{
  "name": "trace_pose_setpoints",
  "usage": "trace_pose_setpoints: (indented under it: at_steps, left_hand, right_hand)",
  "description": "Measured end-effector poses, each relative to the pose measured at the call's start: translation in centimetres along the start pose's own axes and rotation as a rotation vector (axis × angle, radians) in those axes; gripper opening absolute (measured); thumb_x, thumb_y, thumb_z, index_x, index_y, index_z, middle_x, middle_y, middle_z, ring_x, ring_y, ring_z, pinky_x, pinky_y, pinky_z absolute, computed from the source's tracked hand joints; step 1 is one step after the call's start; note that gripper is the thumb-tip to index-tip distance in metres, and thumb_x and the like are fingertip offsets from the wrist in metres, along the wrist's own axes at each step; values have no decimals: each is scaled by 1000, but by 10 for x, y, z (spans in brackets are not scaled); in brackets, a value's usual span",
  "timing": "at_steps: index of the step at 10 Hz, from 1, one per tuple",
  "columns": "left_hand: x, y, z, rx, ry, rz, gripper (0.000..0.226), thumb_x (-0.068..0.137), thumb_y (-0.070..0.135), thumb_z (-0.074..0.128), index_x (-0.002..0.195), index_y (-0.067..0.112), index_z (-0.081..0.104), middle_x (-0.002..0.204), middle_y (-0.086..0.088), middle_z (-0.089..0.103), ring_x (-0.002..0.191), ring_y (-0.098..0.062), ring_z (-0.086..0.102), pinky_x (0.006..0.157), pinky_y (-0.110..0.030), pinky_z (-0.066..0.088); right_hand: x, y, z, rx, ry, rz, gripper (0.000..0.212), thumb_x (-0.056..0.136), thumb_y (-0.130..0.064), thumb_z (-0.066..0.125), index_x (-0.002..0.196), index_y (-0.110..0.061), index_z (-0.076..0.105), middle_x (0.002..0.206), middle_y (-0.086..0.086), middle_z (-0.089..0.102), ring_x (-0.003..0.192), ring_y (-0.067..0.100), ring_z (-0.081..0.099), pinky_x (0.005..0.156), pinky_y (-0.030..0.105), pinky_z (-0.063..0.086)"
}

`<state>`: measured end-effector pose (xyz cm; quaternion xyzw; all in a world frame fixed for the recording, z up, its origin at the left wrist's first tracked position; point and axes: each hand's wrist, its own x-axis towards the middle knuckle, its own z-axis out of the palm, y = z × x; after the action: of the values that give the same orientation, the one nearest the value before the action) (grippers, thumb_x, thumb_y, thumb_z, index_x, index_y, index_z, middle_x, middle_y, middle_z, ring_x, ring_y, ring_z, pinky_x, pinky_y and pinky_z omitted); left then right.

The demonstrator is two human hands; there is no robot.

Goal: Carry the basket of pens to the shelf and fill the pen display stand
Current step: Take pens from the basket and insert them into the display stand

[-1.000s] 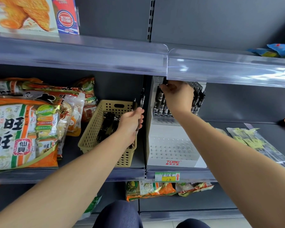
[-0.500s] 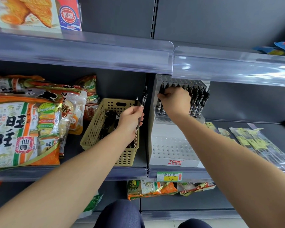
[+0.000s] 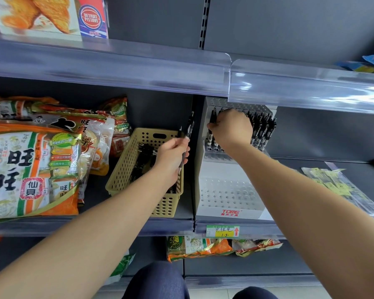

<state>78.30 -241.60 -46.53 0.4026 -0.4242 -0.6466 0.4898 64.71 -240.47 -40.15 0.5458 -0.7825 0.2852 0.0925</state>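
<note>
A beige perforated basket (image 3: 125, 169) with several black pens in it sits on the middle shelf. Right of it stands a white stepped pen display stand (image 3: 229, 197); its upper rows hold black pens (image 3: 263, 128), its lower rows show bare holes. My left hand (image 3: 171, 154) hovers over the basket's right rim, shut on a couple of black pens that point upward. My right hand (image 3: 231, 128) is at the stand's upper left rows, fingers pinched on a black pen (image 3: 212, 119) standing there.
Large orange snack bags (image 3: 30, 165) fill the shelf left of the basket. Clear packets (image 3: 337, 184) lie right of the stand. The clear lip of the upper shelf (image 3: 289, 87) overhangs the stand's top. More snack bags (image 3: 203, 247) lie on the shelf below.
My right hand has come down from under the upper shelf's lip to the pens in the stand's upper left rows. My left hand has stayed by the basket with its pens.
</note>
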Motion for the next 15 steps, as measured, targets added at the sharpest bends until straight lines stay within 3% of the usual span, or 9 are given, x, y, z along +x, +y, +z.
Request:
trace_pose_setpoints:
  at_steps: [2, 3, 8, 9, 10, 11, 12, 13, 15]
  left_hand:
    - [0, 0, 0, -6, 2, 0, 7, 95, 15, 58, 94, 13, 64, 76, 1, 58, 68, -10, 52, 60, -22, 43]
    - [-1, 0, 1, -5, -2, 0, 8, 95, 14, 57, 98, 11, 64, 77, 0, 58, 69, -10, 53, 60, -21, 44]
    - [-1, -2, 2, 18, -24, 1, 14, 95, 15, 57, 107, 10, 64, 80, 0, 59, 72, -10, 54, 62, -22, 46]
    - [-4, -1, 2, 26, -49, 4, 13, 95, 16, 57, 106, 13, 65, 83, 0, 61, 75, -11, 56, 64, -22, 46]
    - [-6, 0, 4, 8, -75, -1, 14, 95, 16, 57, 107, 15, 65, 85, 0, 62, 79, -12, 57, 68, -25, 47]
    - [-8, 1, 7, -8, -105, -4, 16, 96, 15, 56, 109, 13, 64, 84, 0, 62, 76, -12, 56, 69, -26, 45]
    - [-12, 1, 12, -15, -126, -11, 19, 96, 14, 56, 112, 11, 65, 81, 1, 63, 73, -12, 56, 67, -25, 44]
    - [-16, 0, 19, -31, -148, -29, 10, 95, 12, 56, 99, 16, 65, 79, -1, 63, 72, -12, 56, 65, -26, 43]
    - [-23, -1, 35, -5, -192, -20, 10, 94, 13, 57, 94, 17, 66, 85, -3, 65, 75, -15, 59, 68, -28, 42]
  right_hand:
    - [-5, 3, 3, 106, 10, 20, 45, 88, -26, 63, 50, -16, 40, 59, 7, 50, 61, 26, 51, 59, 24, 39]
    - [-7, 3, 5, 127, 18, 40, 37, 89, -25, 61, 56, -13, 49, 61, 9, 53, 62, 27, 53, 58, 25, 40]
    - [-9, 2, 5, 124, 0, 124, 48, 90, -27, 61, 49, -17, 37, 50, 1, 42, 60, 26, 49, 56, 25, 36]
    - [-8, 2, 4, 83, -19, 105, 48, 91, -30, 61, 51, -17, 38, 57, 6, 48, 62, 26, 50, 56, 25, 35]
    - [-11, 8, 4, 116, -37, 113, 46, 87, -41, 64, 56, -9, 55, 54, 5, 56, 58, 27, 56, 51, 25, 40]
    - [-19, 15, 7, 305, -16, 132, 46, 88, -43, 61, 66, -4, 65, 63, 10, 68, 60, 29, 64, 57, 33, 54]
    - [-28, 11, -2, 754, -70, 199, 34, 95, -37, 54, 74, -12, 66, 73, 4, 71, 56, 17, 63, 49, 27, 51]
    - [-34, 8, -14, 921, -175, 163, 21, 90, -34, 62, 88, -14, 67, 80, 2, 70, 66, 12, 65, 51, 23, 49]
    - [-36, 22, -27, 905, -155, 168, 34, 80, -22, 76, 107, -4, 65, 90, 8, 72, 78, 19, 69, 60, 26, 51]
